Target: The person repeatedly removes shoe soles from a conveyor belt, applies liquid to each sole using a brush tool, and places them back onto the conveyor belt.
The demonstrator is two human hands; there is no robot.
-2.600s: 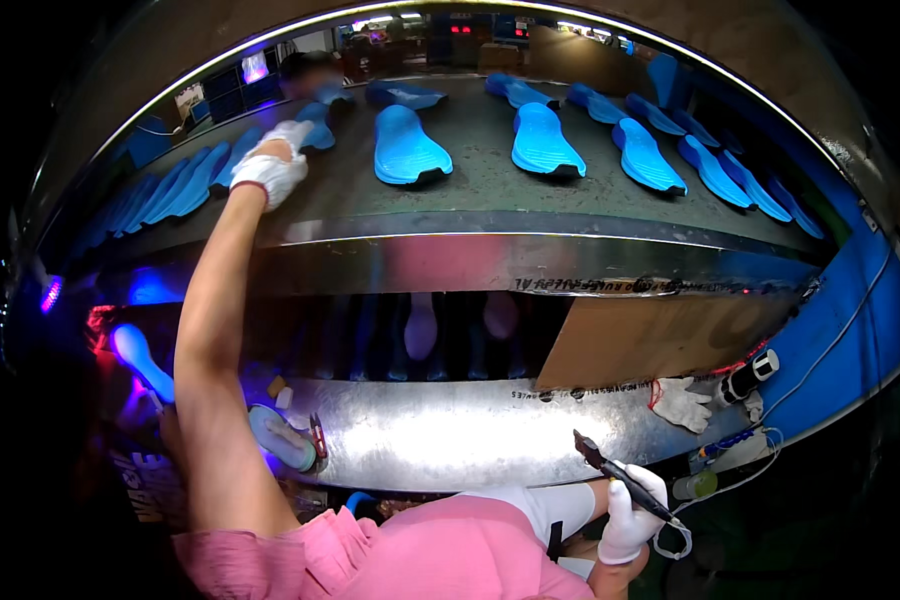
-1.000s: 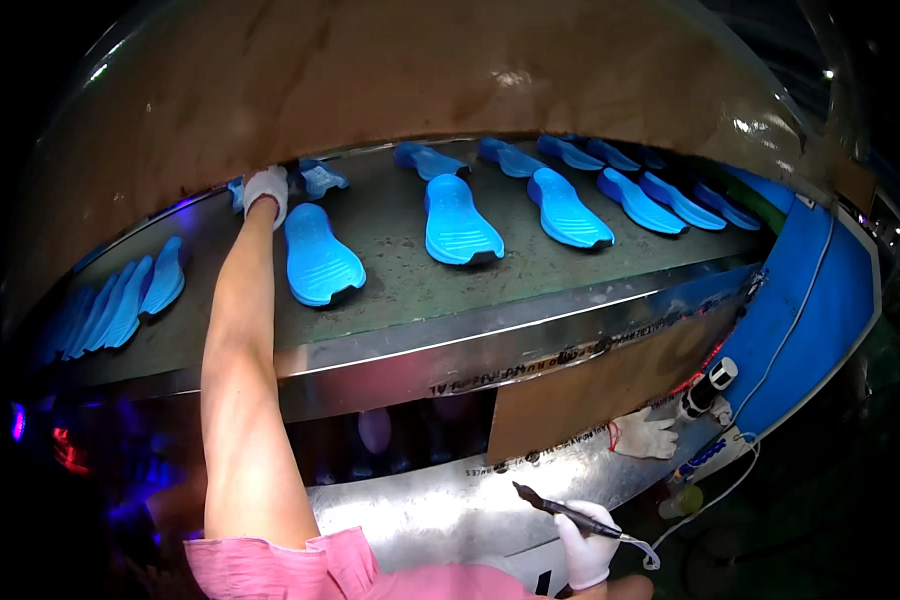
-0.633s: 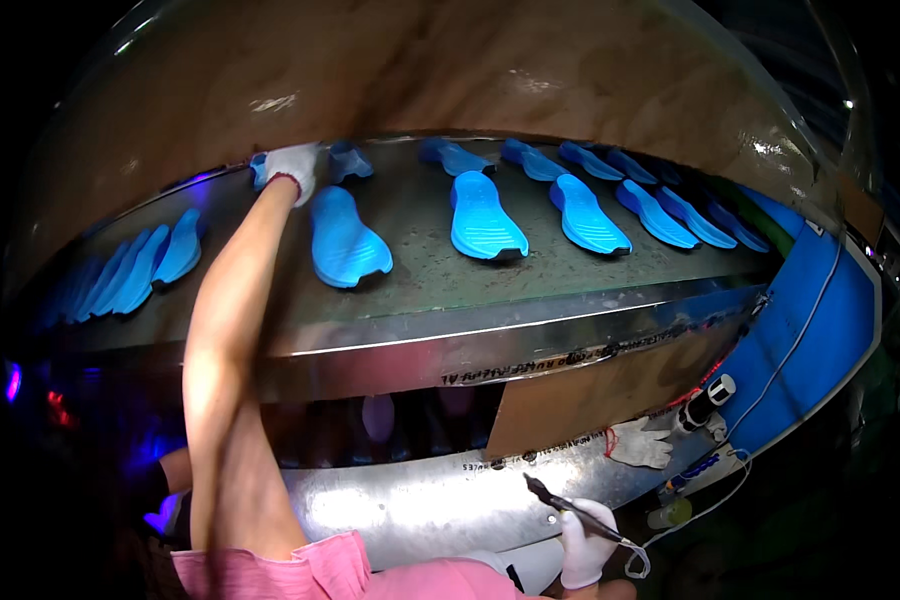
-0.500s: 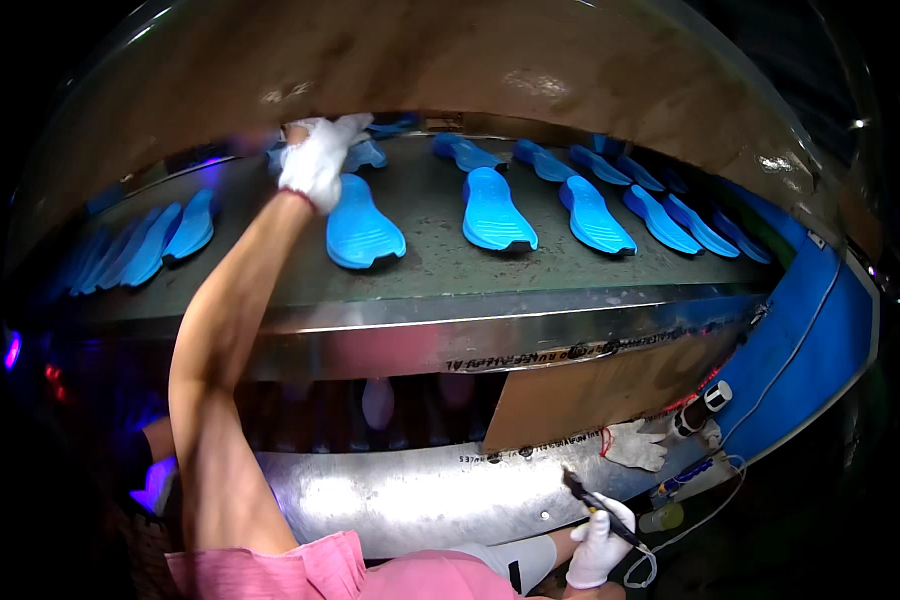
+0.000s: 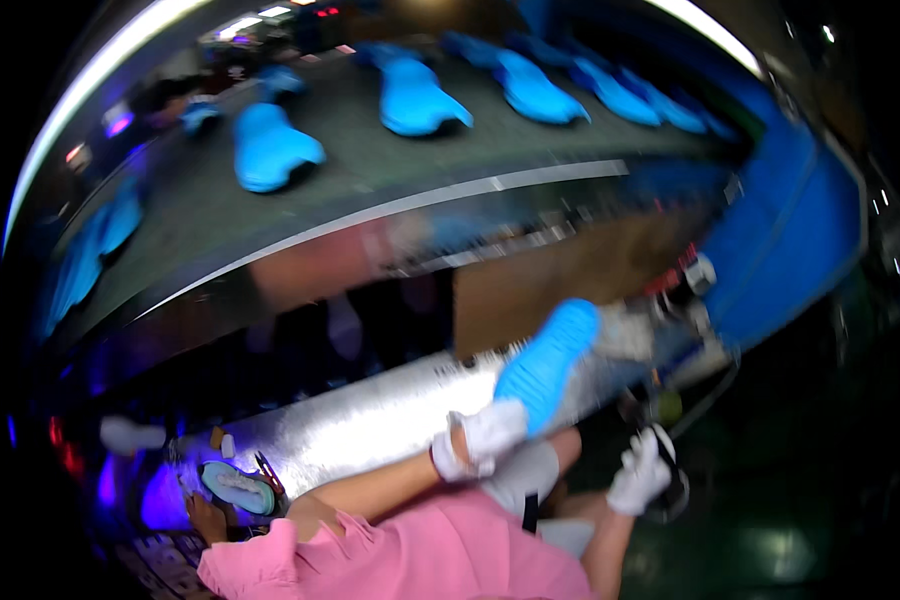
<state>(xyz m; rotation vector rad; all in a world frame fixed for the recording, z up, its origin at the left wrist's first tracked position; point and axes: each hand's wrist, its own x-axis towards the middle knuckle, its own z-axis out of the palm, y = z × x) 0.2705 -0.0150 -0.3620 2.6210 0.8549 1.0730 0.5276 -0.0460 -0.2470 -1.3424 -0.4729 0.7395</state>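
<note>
A blue shoe sole [image 5: 555, 360] is gripped at its near end by my left hand [image 5: 485, 435], in a white glove, over the metal ledge. My right hand [image 5: 638, 478], also gloved in white, is closed around a dark handheld tool [image 5: 670, 470] low on the right. That tool is smeared by motion, so its tip cannot be made out. Beyond my hands, several blue soles, one of them a sole [image 5: 420, 95] near the middle, lie in rows on a dark green conveyor belt [image 5: 350, 165].
A shiny metal ledge [image 5: 370, 420] runs below the belt, with a cardboard sheet [image 5: 560, 280] above it. Blue panel [image 5: 785, 230] at right. A white glove [image 5: 625, 332] lies on the ledge. At left, another person's hand [image 5: 208, 518] is beside a pale sole [image 5: 238, 487].
My left hand has come back from the far side of the belt, now with a blue sole. My right hand has shifted right and upward. The view has swung, blurring the scene.
</note>
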